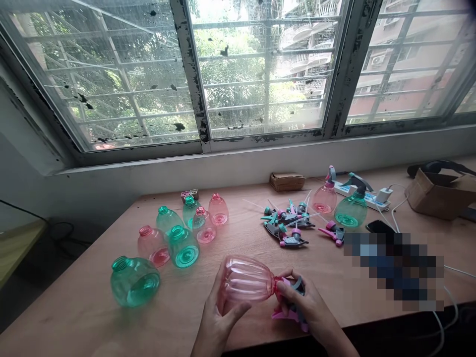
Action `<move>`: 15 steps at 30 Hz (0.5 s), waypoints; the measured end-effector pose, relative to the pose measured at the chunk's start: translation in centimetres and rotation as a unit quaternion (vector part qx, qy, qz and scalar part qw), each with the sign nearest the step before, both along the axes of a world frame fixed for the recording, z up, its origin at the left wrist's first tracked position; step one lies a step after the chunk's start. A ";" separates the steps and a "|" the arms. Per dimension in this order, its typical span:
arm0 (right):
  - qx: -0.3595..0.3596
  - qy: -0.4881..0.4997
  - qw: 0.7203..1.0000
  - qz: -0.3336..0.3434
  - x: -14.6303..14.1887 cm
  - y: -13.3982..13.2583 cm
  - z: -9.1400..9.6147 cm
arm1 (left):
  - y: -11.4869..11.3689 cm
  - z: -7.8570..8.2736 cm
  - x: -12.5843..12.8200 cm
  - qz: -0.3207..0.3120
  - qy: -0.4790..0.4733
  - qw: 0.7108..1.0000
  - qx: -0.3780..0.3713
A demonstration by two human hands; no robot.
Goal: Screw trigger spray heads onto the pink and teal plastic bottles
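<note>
A clear pink spray bottle [247,278] lies on its side in the air above the table's front edge, its neck toward the right. My left hand [219,312] is wrapped round the bottle's base end. At the neck, my right hand [303,297] grips a pink and grey spray head [292,313], which meets the bottle mouth; how far it is screwed on cannot be seen. Several loose spray heads [288,220] in green, pink and grey lie in a pile beyond the hands. One more pink and grey spray head [333,232] rests right of the pile.
Open green and pink bottles, among them a green one [134,281], stand at left. A pink bottle [325,198] and a green bottle [351,208] with heads fitted stand near a power strip [372,201]. Cardboard boxes [287,181], a phone [380,227] and white cables are also on the table.
</note>
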State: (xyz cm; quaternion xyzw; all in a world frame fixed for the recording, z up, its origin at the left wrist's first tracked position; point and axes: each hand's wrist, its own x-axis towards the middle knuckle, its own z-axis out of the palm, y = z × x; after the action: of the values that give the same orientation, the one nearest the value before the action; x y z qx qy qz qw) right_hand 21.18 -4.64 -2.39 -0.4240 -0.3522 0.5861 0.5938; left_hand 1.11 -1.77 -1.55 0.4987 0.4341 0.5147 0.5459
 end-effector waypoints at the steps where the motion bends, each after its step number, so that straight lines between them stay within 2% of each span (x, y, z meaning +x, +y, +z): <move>1: -0.007 0.011 1.000 -0.005 0.0 0.0 0.0 | -0.2 0.0 0.0 -0.003 0.001 1.000 0.006; 4: -0.013 0.022 1.000 -0.004 0.1 0.0 -0.1 | -0.4 -0.3 -0.1 -0.010 0.006 1.000 0.012; 9: 0.024 -0.018 0.999 0.012 -0.2 -0.2 0.1 | 0.1 -0.4 -0.3 -0.009 -0.024 1.000 0.001; 15: 0.003 0.004 1.000 -0.006 0.0 -0.2 0.2 | -0.4 0.0 0.2 0.000 0.011 1.000 0.025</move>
State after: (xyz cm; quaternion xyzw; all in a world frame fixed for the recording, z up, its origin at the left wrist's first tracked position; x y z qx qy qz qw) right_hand 21.17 -4.80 -2.17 -0.4220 -0.3490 0.5833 0.5999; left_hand 1.33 -2.12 -1.54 0.5177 0.4272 0.5201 0.5282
